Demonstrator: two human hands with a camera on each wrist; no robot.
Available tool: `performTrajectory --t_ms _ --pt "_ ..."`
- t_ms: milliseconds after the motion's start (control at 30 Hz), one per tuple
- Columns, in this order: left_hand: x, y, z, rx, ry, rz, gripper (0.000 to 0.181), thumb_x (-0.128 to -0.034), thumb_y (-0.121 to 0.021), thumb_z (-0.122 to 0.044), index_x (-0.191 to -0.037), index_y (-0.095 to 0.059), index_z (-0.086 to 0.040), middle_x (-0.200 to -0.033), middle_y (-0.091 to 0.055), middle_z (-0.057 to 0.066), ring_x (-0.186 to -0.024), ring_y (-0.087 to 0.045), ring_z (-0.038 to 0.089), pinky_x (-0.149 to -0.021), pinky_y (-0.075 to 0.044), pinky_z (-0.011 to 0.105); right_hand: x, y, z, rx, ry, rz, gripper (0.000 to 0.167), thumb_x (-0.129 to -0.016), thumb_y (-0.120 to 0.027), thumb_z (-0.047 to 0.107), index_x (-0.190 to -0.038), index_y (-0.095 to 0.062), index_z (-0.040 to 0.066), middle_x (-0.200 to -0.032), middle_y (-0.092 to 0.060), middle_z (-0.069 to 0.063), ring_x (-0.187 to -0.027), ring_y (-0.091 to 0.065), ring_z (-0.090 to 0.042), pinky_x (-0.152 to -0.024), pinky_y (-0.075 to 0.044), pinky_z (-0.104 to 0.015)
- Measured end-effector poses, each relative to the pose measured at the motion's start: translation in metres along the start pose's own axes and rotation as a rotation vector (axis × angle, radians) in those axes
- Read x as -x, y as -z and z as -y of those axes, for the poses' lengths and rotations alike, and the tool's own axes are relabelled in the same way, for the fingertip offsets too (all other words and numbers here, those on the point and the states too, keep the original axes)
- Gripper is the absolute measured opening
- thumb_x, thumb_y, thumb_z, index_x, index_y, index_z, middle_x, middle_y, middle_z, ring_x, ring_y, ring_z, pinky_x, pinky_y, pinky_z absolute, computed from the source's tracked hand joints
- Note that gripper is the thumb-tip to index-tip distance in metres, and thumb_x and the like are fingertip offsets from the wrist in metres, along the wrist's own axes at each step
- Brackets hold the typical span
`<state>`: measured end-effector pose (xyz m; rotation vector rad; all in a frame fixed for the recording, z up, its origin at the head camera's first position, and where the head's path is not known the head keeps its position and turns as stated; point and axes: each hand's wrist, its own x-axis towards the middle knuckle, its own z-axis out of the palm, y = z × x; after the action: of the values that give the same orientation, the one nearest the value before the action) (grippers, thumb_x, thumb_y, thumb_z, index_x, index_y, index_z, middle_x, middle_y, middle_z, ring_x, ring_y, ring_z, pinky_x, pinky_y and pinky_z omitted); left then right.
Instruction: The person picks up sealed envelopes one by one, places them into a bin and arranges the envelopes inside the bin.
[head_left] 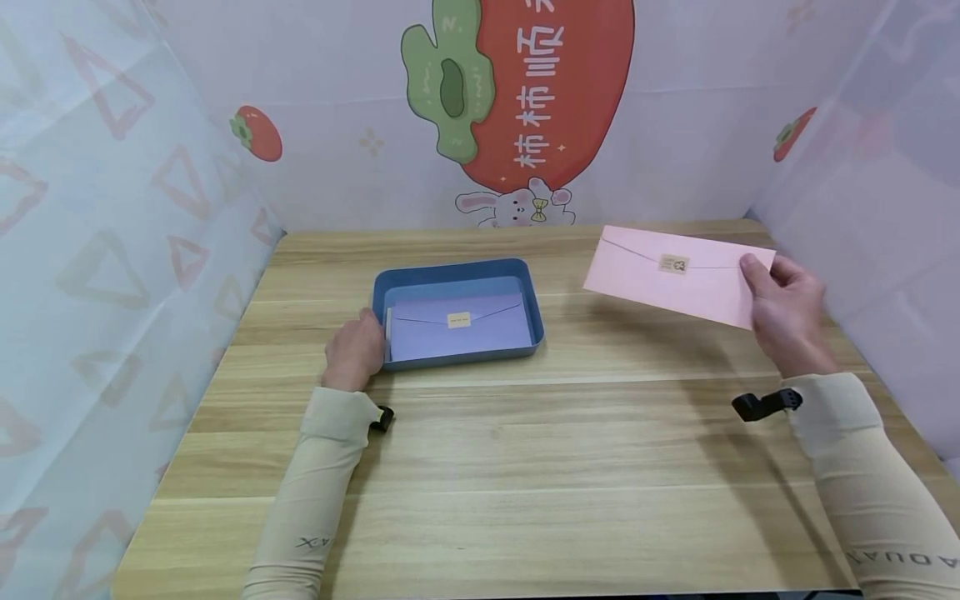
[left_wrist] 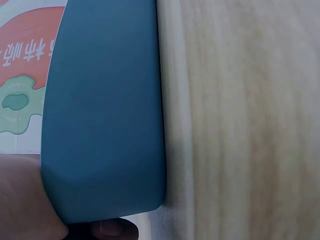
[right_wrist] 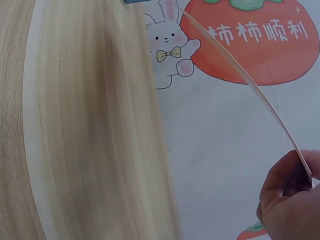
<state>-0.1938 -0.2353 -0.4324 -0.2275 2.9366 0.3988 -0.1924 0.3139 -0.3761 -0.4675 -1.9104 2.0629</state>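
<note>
My right hand [head_left: 791,308] pinches a pink envelope [head_left: 660,287] by its right end, thumb on the flap side. It is held above the table, tilted, with a small tan sticker on its flap. In the right wrist view the envelope [right_wrist: 256,89] appears edge-on, slightly bowed, reaching out from the hand [right_wrist: 290,207]. A blue tray [head_left: 465,361] rests on the table, a lavender envelope [head_left: 427,340] lying inside with its sticker up. At the tray's left end my left hand [head_left: 355,350] grips the wall; most of its fingers are hidden.
The wooden table [head_left: 510,475] carries the tray left of its middle. A printed backdrop [head_left: 337,158] stands behind it, with side walls [head_left: 112,275] close to left and right. A pale strip [head_left: 388,333] shows beside the lavender envelope in the tray.
</note>
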Motion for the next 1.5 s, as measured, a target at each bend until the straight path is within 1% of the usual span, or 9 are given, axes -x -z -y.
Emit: performTrajectory --t_ms 200,367,467,733,833,1033,1233,1300,1500 --pt "0.001 0.000 0.000 0.002 0.002 0.004 0.034 -0.1137 -0.029 -0.018 -0.127 -0.046 0.007 -0.117 -0.066 0.035 -0.105 -0.068 0.048 -0.086 -0.055 0.060 -0.001 -0.005 -0.003 -0.111 -0.008 0.050 0.013 -0.097 -0.078 0.021 -0.109 -0.076 0.019 -0.092 -0.068 0.005 -0.073 -0.070 -0.003 -0.063 -0.058 -0.017" --pt "0.001 0.001 0.000 0.004 0.003 0.007 0.033 -0.1133 -0.029 -0.018 -0.128 -0.046 0.007 -0.118 -0.065 0.035 -0.106 -0.067 0.048 -0.086 -0.055 0.060 0.000 -0.010 -0.004 -0.133 -0.038 0.085 0.013 -0.096 -0.078 0.022 -0.109 -0.076 0.019 -0.090 -0.070 0.005 -0.071 -0.071 -0.004 -0.060 -0.059 -0.019" --pt "0.001 0.001 0.000 0.006 0.004 0.010 0.033 -0.1134 -0.029 -0.018 -0.128 -0.046 0.007 -0.118 -0.065 0.034 -0.107 -0.067 0.048 -0.087 -0.054 0.060 0.000 -0.014 -0.005 -0.137 -0.058 0.106 0.010 -0.096 -0.079 0.022 -0.105 -0.075 0.020 -0.087 -0.072 0.006 -0.070 -0.072 -0.004 -0.059 -0.058 -0.019" --pt "0.000 0.000 0.000 0.004 0.001 0.011 0.033 -0.1130 -0.029 -0.017 -0.128 -0.045 0.007 -0.119 -0.065 0.035 -0.107 -0.067 0.048 -0.088 -0.055 0.061 0.002 -0.025 -0.006 -0.097 -0.085 0.136 0.005 -0.096 -0.079 0.025 -0.099 -0.075 0.024 -0.082 -0.073 0.008 -0.069 -0.071 -0.002 -0.059 -0.058 -0.019" --pt "0.000 0.000 0.000 0.003 0.001 0.011 0.031 -0.1127 -0.029 -0.016 -0.127 -0.046 0.007 -0.119 -0.065 0.035 -0.107 -0.067 0.048 -0.088 -0.055 0.061 0.002 -0.029 -0.006 -0.074 -0.095 0.145 0.012 -0.096 -0.079 0.026 -0.106 -0.074 0.022 -0.083 -0.073 0.009 -0.069 -0.071 -0.002 -0.060 -0.058 -0.018" --pt "0.000 0.000 0.000 0.005 0.005 0.008 0.035 -0.1129 -0.029 -0.018 -0.131 -0.044 0.007 -0.122 -0.064 0.036 -0.111 -0.066 0.050 -0.090 -0.054 0.062 0.004 -0.038 -0.006 -0.029 -0.112 0.174 0.048 -0.095 -0.078 0.031 -0.136 -0.064 0.009 -0.089 -0.072 0.009 -0.072 -0.070 -0.002 -0.062 -0.058 -0.018" --pt "0.000 0.000 0.000 0.005 -0.001 0.009 0.034 -0.1130 -0.030 -0.018 -0.131 -0.044 0.008 -0.120 -0.065 0.036 -0.109 -0.067 0.050 -0.088 -0.055 0.062 0.005 -0.047 -0.008 0.022 -0.113 0.197 0.069 -0.097 -0.076 0.034 -0.153 -0.051 0.001 -0.091 -0.070 0.011 -0.075 -0.070 0.000 -0.065 -0.058 -0.017" --pt "0.000 0.000 0.000 0.006 -0.003 0.006 0.034 -0.1127 -0.029 -0.017 -0.131 -0.045 0.008 -0.120 -0.065 0.036 -0.110 -0.066 0.050 -0.088 -0.055 0.062 0.006 -0.051 -0.009 0.023 -0.115 0.204 0.073 -0.098 -0.075 0.033 -0.156 -0.047 0.000 -0.092 -0.070 0.011 -0.075 -0.070 0.000 -0.065 -0.058 -0.017" --pt "-0.001 0.000 0.000 0.007 0.000 0.003 0.034 -0.1124 -0.030 -0.017 -0.131 -0.045 0.008 -0.122 -0.064 0.037 -0.112 -0.066 0.051 -0.089 -0.055 0.063 0.006 -0.061 -0.009 0.014 -0.119 0.224 0.073 -0.099 -0.075 0.033 -0.156 -0.046 -0.002 -0.089 -0.072 0.011 -0.074 -0.070 -0.001 -0.064 -0.058 -0.017"
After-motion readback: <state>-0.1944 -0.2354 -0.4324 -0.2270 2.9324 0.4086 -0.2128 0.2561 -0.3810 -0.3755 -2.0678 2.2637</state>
